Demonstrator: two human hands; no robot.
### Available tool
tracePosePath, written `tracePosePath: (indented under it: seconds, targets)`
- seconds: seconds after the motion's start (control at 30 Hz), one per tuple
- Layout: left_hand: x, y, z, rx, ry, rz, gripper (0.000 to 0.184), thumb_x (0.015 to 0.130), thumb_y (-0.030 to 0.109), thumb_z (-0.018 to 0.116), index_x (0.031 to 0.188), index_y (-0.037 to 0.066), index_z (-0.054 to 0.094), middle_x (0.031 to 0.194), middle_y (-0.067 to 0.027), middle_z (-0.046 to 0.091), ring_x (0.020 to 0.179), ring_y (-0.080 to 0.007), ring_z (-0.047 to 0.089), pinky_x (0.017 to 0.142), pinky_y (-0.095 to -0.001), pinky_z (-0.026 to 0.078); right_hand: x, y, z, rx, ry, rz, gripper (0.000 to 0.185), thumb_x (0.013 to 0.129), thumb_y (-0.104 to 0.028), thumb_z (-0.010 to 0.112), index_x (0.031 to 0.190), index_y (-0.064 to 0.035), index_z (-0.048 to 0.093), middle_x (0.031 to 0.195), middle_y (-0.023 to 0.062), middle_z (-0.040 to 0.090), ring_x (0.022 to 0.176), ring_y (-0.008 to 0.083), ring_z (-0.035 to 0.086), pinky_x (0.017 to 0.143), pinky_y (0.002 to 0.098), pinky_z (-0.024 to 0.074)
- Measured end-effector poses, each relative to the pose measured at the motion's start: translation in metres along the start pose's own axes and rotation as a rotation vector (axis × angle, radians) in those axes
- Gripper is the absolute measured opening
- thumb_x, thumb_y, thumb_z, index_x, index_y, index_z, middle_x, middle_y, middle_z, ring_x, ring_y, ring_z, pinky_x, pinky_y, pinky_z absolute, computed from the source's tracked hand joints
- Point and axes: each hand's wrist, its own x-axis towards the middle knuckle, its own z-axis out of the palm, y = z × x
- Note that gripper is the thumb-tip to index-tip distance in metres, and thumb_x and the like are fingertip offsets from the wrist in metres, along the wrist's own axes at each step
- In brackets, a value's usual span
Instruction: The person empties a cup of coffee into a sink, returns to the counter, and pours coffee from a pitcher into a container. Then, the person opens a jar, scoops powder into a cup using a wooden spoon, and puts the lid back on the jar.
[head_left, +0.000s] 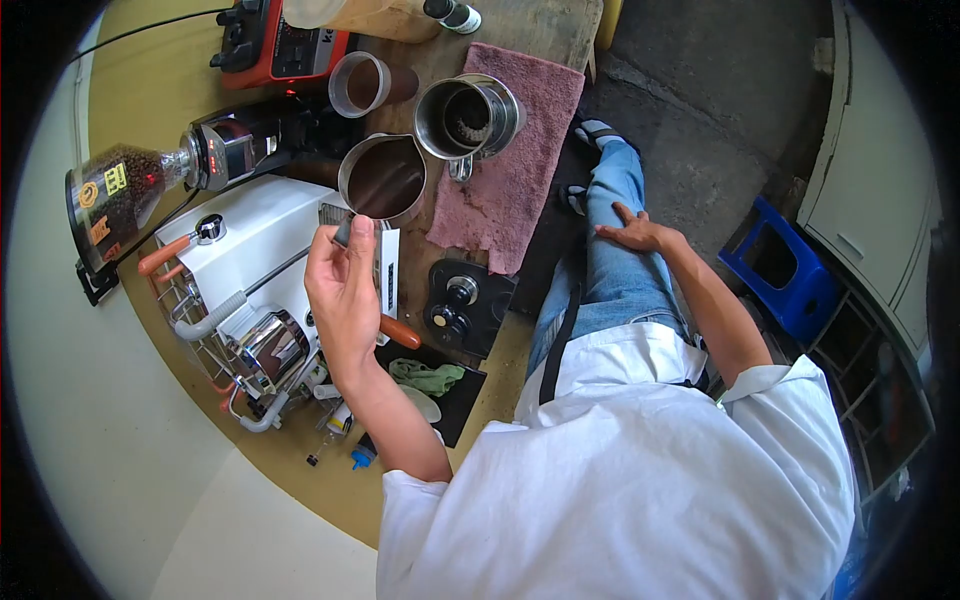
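Observation:
My left hand [345, 290] is raised over the white espresso machine, thumb and fingers pinched on a thin grey utensil handle [344, 232]. The utensil's other end cannot be made out. Just beyond the fingertips stands a metal pitcher [388, 180] with dark brown liquid inside. Beside it, a second metal pitcher [505, 112] with a handle stands at the edge of a pink towel [490, 215]; a little dark liquid with some froth shows inside. My right hand [632, 232] lies flat on my jeans, fingers spread, holding nothing.
A plastic cup [362, 85] of brown liquid stands behind the pitchers, near a red appliance [262, 50]. A coffee grinder [130, 190] with beans stands left of the espresso machine [265, 250]. Tampers [462, 291] rest on a black mat. A blue stool [785, 275] is at right.

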Motion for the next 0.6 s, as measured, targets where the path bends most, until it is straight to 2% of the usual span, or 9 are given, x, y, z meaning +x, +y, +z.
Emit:
tracePosePath:
  seconds: [0.2,0.33,0.5,0.6]
  targets:
    - [0.001,0.011,0.000,0.094,0.027,-0.033,0.023,0.101,0.027,0.061,0.095,0.005,0.057,0.095,-0.0025,0.062,0.094,-0.0083,0.060,0.098,-0.0352,0.052,-0.008,-0.004,-0.003,-0.006,-0.005,-0.034,0.113,0.076,-0.090,0.041,0.160,-0.0230,0.006,0.163,0.0242,0.010,0.150,0.0453,0.004,0.118,0.0624,0.0141]
    - [0.002,0.018,0.001,0.125,0.031,-0.044,0.023,0.100,0.027,0.062,0.095,0.005,0.057,0.092,-0.0009,0.061,0.091,-0.0075,0.059,0.097,-0.0347,0.052,-0.017,-0.012,-0.008,-0.042,-0.018,-0.026,0.106,0.083,-0.083,0.040,0.160,-0.0194,0.005,0.163,0.0220,0.013,0.149,0.0469,0.009,0.120,0.0566,0.0165]
    - [0.005,0.023,0.001,0.137,-0.003,0.034,0.025,0.100,0.029,0.063,0.092,0.005,0.059,0.086,0.0012,0.058,0.084,-0.0054,0.055,0.090,-0.0289,0.051,-0.028,-0.020,-0.014,-0.065,-0.040,-0.055,0.105,0.084,-0.083,0.040,0.160,-0.0205,0.003,0.164,0.0187,0.012,0.149,0.0466,0.007,0.120,0.0556,0.0152]
    - [0.007,0.026,0.003,0.127,-0.003,0.044,0.026,0.100,0.029,0.063,0.091,0.005,0.060,0.083,0.0025,0.056,0.082,-0.0046,0.053,0.087,-0.0266,0.049,-0.024,-0.020,-0.012,-0.046,-0.036,-0.001,0.104,0.084,-0.082,0.040,0.160,-0.0211,0.002,0.164,0.0178,0.010,0.149,0.0462,0.005,0.121,0.0551,0.0157]
